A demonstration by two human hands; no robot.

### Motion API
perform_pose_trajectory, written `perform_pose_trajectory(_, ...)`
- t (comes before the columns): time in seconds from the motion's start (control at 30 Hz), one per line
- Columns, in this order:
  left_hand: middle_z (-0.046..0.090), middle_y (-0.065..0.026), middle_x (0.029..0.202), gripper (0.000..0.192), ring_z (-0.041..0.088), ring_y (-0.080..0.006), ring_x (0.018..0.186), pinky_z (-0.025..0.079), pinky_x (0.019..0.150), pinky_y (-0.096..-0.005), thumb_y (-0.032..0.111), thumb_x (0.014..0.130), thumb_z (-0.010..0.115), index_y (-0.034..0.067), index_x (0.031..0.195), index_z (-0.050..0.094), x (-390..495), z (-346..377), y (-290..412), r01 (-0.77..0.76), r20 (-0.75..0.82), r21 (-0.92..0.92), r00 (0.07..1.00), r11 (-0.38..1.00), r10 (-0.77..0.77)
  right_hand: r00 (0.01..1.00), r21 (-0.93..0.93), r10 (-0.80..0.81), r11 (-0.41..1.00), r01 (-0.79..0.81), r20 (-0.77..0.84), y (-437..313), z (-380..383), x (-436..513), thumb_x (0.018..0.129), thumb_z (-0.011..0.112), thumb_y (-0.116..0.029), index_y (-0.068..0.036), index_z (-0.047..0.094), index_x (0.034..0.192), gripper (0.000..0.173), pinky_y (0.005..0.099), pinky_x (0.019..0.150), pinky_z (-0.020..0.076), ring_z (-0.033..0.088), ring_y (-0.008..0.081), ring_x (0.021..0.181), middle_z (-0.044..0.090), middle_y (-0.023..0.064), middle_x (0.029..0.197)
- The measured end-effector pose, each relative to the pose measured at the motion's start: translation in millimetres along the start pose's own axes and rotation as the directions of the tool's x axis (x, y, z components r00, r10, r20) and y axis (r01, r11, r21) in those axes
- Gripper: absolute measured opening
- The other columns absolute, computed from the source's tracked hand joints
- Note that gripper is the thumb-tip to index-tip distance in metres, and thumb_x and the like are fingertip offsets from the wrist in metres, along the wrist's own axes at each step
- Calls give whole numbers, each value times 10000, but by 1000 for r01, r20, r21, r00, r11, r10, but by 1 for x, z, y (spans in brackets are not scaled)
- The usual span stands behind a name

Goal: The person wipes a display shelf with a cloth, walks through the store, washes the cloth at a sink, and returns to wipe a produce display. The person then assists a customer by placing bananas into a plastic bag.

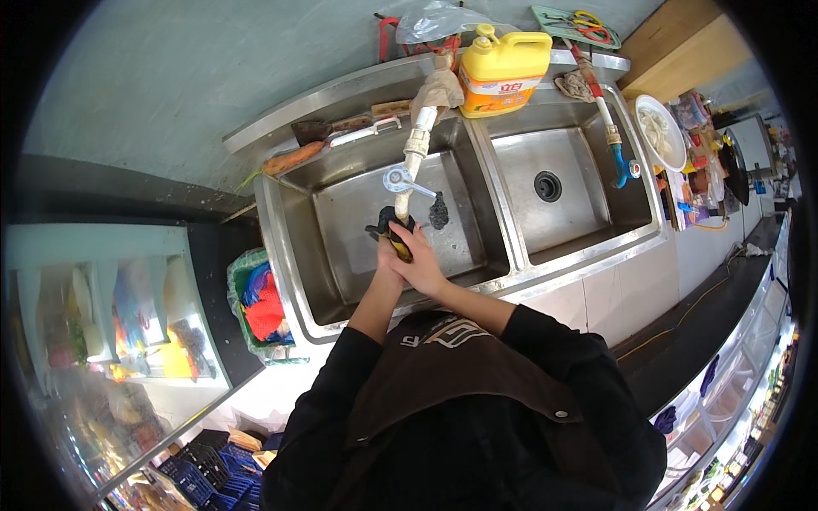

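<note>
Both my hands are together over the left basin [332, 223] of a stainless steel sink, beneath a white pipe tap [402, 203]. Between them is a crumpled black and yellow item [401, 248], probably a cloth or glove; most of it is covered by my fingers. My right hand [424, 259] lies across it from the right, fingers pointing up towards the spout. My left hand [387, 257] holds it from the left and below. A loose black end [377, 228] sticks out to the left. The tap's pale lever [399, 179] points right. Whether water runs is hidden.
A yellow detergent jug [505, 73] stands on the back ledge, near an orange root vegetable [294, 158] and a white-handled tool [364, 131]. The right basin [549, 147] has a blue tap [620, 167] above its right edge. A lined green basket [259, 306] stands left.
</note>
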State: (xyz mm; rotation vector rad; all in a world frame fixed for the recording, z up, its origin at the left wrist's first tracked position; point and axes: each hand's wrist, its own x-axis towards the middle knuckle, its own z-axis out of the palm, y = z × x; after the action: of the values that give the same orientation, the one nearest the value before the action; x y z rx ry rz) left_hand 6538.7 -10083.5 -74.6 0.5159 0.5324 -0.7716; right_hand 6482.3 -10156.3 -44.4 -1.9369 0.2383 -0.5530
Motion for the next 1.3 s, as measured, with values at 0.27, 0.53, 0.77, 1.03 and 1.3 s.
perform_pose_trajectory(0.27, 576, -90, 1152, 367, 578, -265, 1044, 478, 945, -419, 378, 1007, 390, 68, 1177, 492, -6, 24, -14, -29, -224, 400, 966, 916, 128, 754, 475, 622, 608, -636, 214, 21, -12, 33, 911, 501, -136, -40, 488, 1319, 419, 308, 864, 432, 544, 209, 1003, 560, 141, 1161)
perform_pose_trajectory(0.53, 507, -58, 1316, 383, 509, -237, 1173, 420, 1007, -396, 344, 1008, 360, 122, 1307, 448, -12, 4, -23, 225, -173, 197, 966, 954, -192, 795, 245, 593, 758, -605, 131, 23, 1, 36, 943, 455, -256, -65, 567, 1211, 347, 374, 1087, 290, 442, 347, 1240, 503, 204, 1280)
perform_pose_trajectory(0.77, 550, -47, 1271, 408, 533, -195, 1142, 447, 955, -365, 403, 989, 397, 134, 1280, 491, -7, -12, 6, 23, 258, 187, 964, 982, -72, 849, -120, 277, 961, -250, 449, 6, 5, 29, 923, 476, -305, -87, 529, 1319, 455, 442, 1148, 156, 276, 422, 1369, 399, 219, 1428)
perform_pose_trajectory(1.03, 501, -41, 1336, 433, 466, -233, 1239, 379, 1045, -387, 385, 999, 326, 152, 1342, 448, -17, 0, 11, 12, 348, -12, 938, 1000, -7, 965, -202, 131, 976, -84, 229, 23, 29, 26, 928, 456, -321, -85, 557, 1219, 388, 487, 1089, 278, 431, 415, 1244, 484, 239, 1324)
perform_pose_trajectory(1.3, 544, -60, 1290, 537, 478, -211, 1211, 293, 1094, -351, 502, 973, 388, 80, 1285, 505, -32, 10, 20, -45, 0, 45, 999, 998, 45, 498, 796, 789, 18, -605, 360, 80, -3, 39, 982, 379, -419, -100, 567, 1117, 394, 356, 784, 535, 636, 220, 881, 641, 100, 1031)
